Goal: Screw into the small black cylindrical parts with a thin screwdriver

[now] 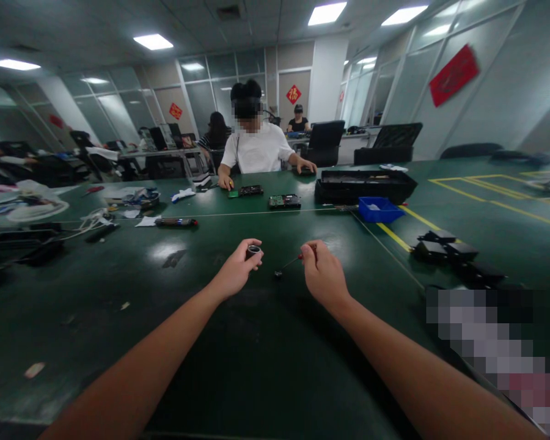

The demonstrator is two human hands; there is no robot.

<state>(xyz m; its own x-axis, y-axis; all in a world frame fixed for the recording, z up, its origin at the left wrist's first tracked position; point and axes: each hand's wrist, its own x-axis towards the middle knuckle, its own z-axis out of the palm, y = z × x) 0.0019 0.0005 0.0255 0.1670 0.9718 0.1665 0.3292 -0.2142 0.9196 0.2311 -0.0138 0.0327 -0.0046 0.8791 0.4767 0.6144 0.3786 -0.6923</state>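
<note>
My left hand (239, 267) is closed around a small dark cylindrical part (253, 250) with a silvery rim at its open top. To its right, my right hand (323, 272) pinches the red handle of a thin screwdriver (291, 263). The tool's shaft slants down to the left, and its lower end is at a small dark piece (278, 274) between my hands. Whether that piece touches the table is hard to tell. Both hands are above the green table (238, 379).
Across the table a person in white handles circuit boards (285, 201). A blue bin (379, 209) stands by a long black tray (364, 186). Black boxes (444, 247) lie at right. A dark cylindrical tool (176, 222), cables and papers lie at left.
</note>
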